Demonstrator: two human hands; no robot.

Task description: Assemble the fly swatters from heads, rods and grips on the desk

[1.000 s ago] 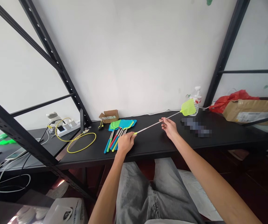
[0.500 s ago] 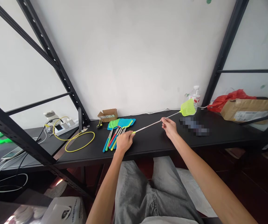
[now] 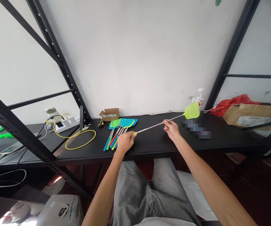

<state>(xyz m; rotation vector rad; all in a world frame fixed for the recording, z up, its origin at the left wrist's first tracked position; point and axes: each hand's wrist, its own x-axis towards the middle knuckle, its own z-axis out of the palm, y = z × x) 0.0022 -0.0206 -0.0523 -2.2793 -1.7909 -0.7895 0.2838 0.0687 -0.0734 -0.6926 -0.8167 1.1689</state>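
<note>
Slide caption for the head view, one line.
Left hand grips the handle and right hand pinches the shaft of a yellow-green fly swatter over a black tabletop.

- Jeans (image 3: 135, 188): grey, washed-looking denim, paler along the thighs, darker in the creases.
- Seam (image 3: 154, 201): stitched, down the middle of the jeans, the cloth around it puckered.
- Top (image 3: 165, 222): pale grey, plain where it shows, overlapping the jeans' waist end.
- Left arm (image 3: 107, 188), right arm (image 3: 206, 175): bare, either side of the jeans.
- Left hand (image 3: 125, 141), right hand (image 3: 171, 129): bare, past the jeans' knees.
</note>
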